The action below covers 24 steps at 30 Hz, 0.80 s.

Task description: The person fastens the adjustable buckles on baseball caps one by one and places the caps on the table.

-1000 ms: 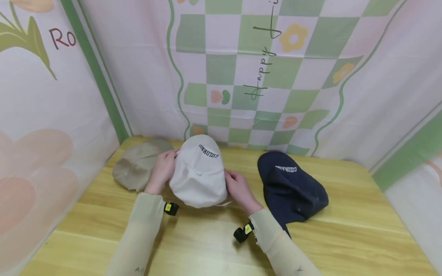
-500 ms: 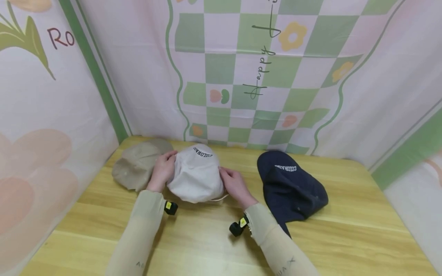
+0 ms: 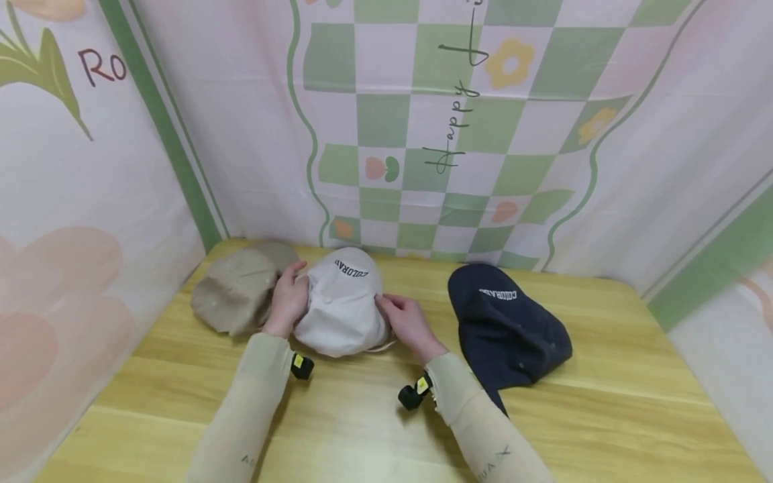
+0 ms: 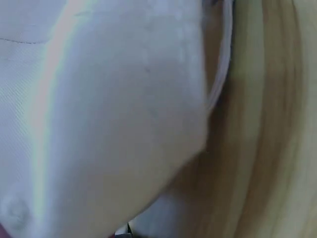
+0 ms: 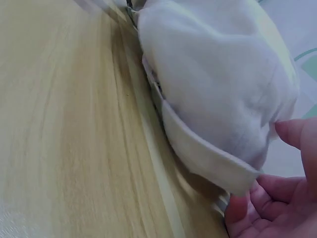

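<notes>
White cap (image 3: 341, 305) is on the table (image 3: 356, 422), between both hands, crown up. Right hand (image 3: 413, 325) is clamped on its right side, thumb against the cloth, fingers at the strap (image 5: 203, 156). Left hand (image 3: 288, 302) lies along its left side, fingers loosely extended; can't tell if they touch cloth.

Edges: table's back edge runs near behind white cap, curtain (image 3: 386, 121) right beyond it. Tightest side is left: beige cap (image 3: 232, 288) lies just past the left hand, near the table's left edge. Room is to the right, wood showing between right hand and navy cap (image 3: 513, 329), and in front, wood between the forearms.

Views: head gives the dark lettering (image 3: 352, 268); neither wrist view does. Right wrist shows the strap's full sweep and a shadowed gap under its hand end; head catches only a sliver. Left wrist: cloth close up, button (image 4: 15, 210), strap loop standing off the crown, no fingers readable.
</notes>
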{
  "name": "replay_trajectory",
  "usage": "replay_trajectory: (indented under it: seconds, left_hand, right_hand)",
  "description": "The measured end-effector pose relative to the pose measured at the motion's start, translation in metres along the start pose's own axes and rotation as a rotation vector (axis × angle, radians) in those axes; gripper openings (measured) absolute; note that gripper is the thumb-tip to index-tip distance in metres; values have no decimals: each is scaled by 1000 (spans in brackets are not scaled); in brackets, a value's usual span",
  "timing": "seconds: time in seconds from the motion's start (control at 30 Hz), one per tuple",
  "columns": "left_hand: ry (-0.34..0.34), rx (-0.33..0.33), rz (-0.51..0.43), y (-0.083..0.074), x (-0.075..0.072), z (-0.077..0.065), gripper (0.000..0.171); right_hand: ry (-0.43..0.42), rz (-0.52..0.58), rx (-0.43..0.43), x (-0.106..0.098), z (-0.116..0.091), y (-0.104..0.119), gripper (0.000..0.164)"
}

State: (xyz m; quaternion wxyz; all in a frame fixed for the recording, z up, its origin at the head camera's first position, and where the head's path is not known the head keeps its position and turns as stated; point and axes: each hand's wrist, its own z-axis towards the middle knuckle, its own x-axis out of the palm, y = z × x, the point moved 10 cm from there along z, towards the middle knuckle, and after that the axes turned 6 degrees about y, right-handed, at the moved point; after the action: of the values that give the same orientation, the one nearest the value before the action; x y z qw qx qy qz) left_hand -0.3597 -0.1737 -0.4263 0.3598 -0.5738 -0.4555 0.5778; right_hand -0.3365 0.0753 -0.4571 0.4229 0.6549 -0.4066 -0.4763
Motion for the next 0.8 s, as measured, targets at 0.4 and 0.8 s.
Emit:
replay_trajectory:
  seconds: [0.4,0.8]
  left_hand:
    - [26,-30,-71,-5,-3,-3,50]
    - [36,13,-127,-23,-5,-9,52]
  right_hand:
    - [42,18,-1,2,-1,-2,51]
    - [30,45,25,-1,-5,-2,52]
